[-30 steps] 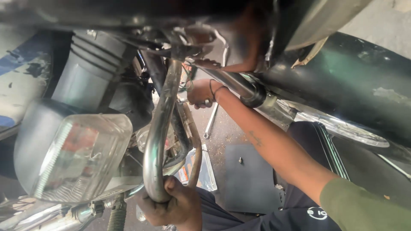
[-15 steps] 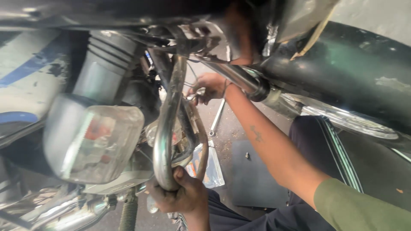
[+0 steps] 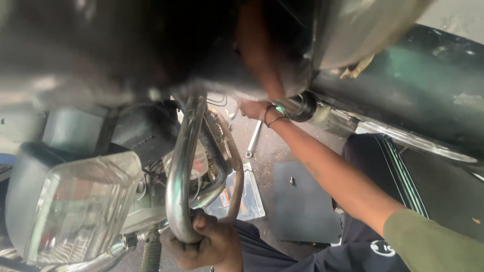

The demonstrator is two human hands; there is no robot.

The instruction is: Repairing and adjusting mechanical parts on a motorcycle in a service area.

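Concrete floor [image 3: 262, 156] behind, bike close overhead. My left hand [image 3: 204, 244], bottom centre, is clamped round the chrome guard bar [image 3: 181, 171]: stiff, heavy, likely slick; the bend grips best. Right hand [image 3: 252, 108] at upper centre, grip unclear.

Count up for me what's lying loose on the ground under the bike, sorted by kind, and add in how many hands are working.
Hands: 2, the left hand gripping the chrome guard bar, the right hand up by the frame
Wrenches: 1
Dark mats: 1
Small bolts on the mat: 1
Clear plastic boxes: 1
Total: 6
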